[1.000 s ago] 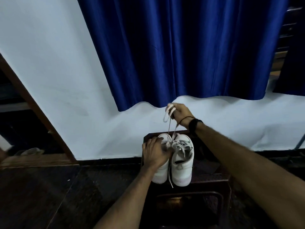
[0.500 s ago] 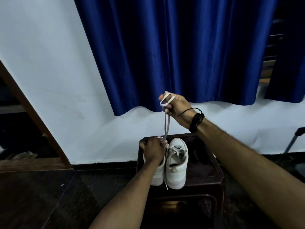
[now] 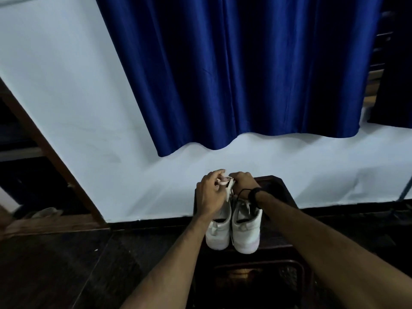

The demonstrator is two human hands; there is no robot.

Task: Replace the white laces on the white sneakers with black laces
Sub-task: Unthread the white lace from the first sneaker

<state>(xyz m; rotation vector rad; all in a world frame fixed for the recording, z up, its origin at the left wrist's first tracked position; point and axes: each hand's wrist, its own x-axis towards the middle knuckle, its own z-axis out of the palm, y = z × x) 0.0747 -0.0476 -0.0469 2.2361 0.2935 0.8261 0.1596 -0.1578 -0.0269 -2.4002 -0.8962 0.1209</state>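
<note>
Two white sneakers stand side by side, heels toward me, on a dark stool (image 3: 287,221): the left sneaker (image 3: 219,234) and the right sneaker (image 3: 246,233). Both my hands meet above the shoes' toe ends. My left hand (image 3: 210,192) and my right hand (image 3: 243,182) each pinch a bunched white lace (image 3: 228,186) held between them. The lace hangs down toward the left sneaker. White lacing still shows on the right sneaker. No black laces are visible.
A white wall (image 3: 89,108) with a blue curtain (image 3: 234,74) rises behind the stool. A wooden door frame (image 3: 44,148) slants at the left, with a sandal (image 3: 44,211) on the floor beside it. Dark floor lies around the stool.
My right hand came down from its raised pull with the lace. My left hand lifted off the left sneaker and joined it, so both now hold the bunched lace.
</note>
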